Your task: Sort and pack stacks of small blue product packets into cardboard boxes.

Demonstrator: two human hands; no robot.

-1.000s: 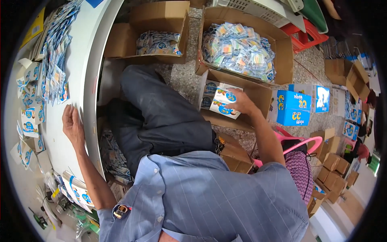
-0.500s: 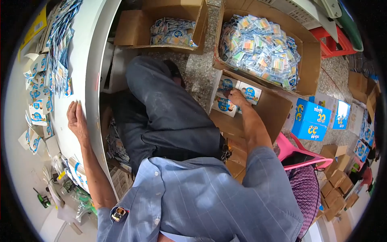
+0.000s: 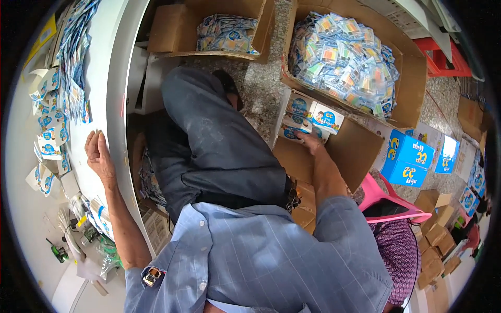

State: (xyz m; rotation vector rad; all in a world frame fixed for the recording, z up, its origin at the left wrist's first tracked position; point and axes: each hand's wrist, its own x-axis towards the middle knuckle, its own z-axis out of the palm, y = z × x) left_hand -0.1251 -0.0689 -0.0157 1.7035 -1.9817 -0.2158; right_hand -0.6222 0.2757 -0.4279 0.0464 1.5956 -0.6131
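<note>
Right hand down in an open carton, at the small white-and-blue boxes; left hand resting on the white surface.
The left hand's fingers are loosely curled, partly open, with nothing seen in them, while the right hand's fingers reach the near edge of the small boxes (whether they grip one, I cannot tell). Those boxes sit side by side at the carton's far left end. Just beyond stands a larger carton heaped with clear-and-blue packets; to its left, a smaller carton holds more packets. Bright blue boxes stand to the right, and a red stool lies farther off.
</note>
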